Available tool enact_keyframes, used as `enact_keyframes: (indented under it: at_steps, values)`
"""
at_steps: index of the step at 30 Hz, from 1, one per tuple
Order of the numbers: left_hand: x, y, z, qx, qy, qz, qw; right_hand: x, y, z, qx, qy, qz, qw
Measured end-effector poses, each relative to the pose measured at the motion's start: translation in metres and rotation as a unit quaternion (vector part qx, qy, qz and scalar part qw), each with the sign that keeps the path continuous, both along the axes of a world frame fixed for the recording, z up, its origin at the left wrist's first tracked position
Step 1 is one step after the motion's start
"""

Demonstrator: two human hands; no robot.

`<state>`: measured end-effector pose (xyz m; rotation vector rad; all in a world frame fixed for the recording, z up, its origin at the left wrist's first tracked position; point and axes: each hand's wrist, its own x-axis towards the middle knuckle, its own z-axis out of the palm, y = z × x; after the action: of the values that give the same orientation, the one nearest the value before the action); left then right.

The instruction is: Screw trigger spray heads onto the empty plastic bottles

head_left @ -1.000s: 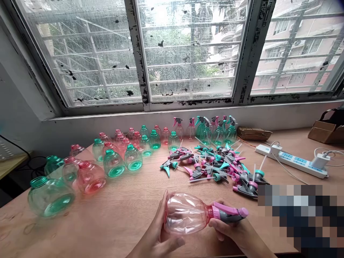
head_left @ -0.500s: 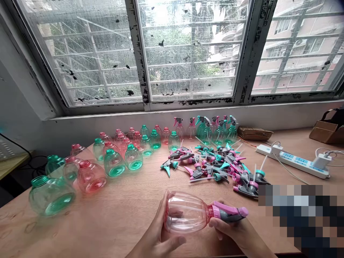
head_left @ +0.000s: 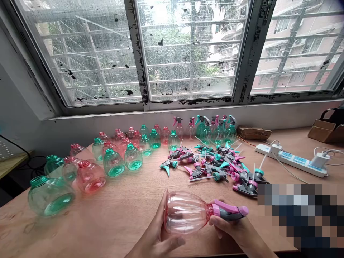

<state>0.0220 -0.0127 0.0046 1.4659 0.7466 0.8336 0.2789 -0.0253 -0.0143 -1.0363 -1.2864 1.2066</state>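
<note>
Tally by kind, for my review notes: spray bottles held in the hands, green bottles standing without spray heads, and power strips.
Pink spray bottle held in the hands: 1
Green bottles without spray heads, as far as visible: 9
White power strip: 1
Total: 11

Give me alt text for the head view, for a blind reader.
A pink bottle is held sideways, left hand at its base, right hand at its sprayer. Loose sprayers are heaped beyond on a table, topless bottles to the left, a power strip right.
</note>
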Motion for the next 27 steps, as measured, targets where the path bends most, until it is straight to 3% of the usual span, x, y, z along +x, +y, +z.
enact_keyframes:
  at_steps: [9, 16, 22, 27]
  values:
    - [-0.003, 0.006, -0.012, 0.049, 0.015, 0.008, 0.999, 0.0, -0.004, 0.0, -0.017, 0.021, -0.007, 1.0]
    - [-0.005, 0.005, -0.012, 0.039, 0.007, 0.003, 0.999, 0.001, -0.001, 0.0, 0.004, 0.019, 0.031, 0.999]
    - [-0.005, 0.012, -0.021, 0.057, 0.006, 0.004, 0.998, 0.001, -0.001, 0.002, 0.002, 0.013, 0.025, 1.0]
    - [-0.004, 0.009, -0.019, 0.026, -0.004, -0.004, 1.0, 0.001, 0.0, 0.0, 0.005, 0.015, 0.024, 1.0]
